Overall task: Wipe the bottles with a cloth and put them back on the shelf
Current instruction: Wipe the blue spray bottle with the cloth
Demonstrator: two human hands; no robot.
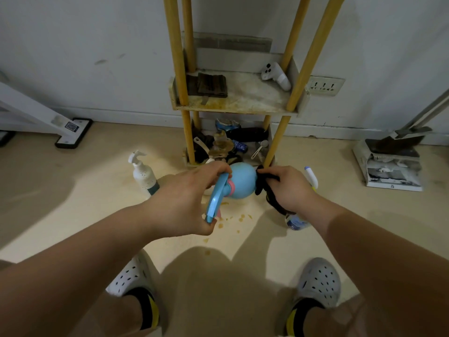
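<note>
I judge the task early: my left hand (192, 203) curls round the trigger of the round light-blue plastic spray bottle (243, 181), held near the yellow-poled shelf (233, 105); my right hand (289, 188) pinches the black cloth (261, 181) against its right side; the white pump bottle (143, 173) at left sits unshelved on the floor.

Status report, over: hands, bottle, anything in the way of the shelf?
Left hand grips blue bottle by its handle. Right hand holds black cloth against bottle. Pump bottle on floor, left. Controller lies on shelf.
</note>
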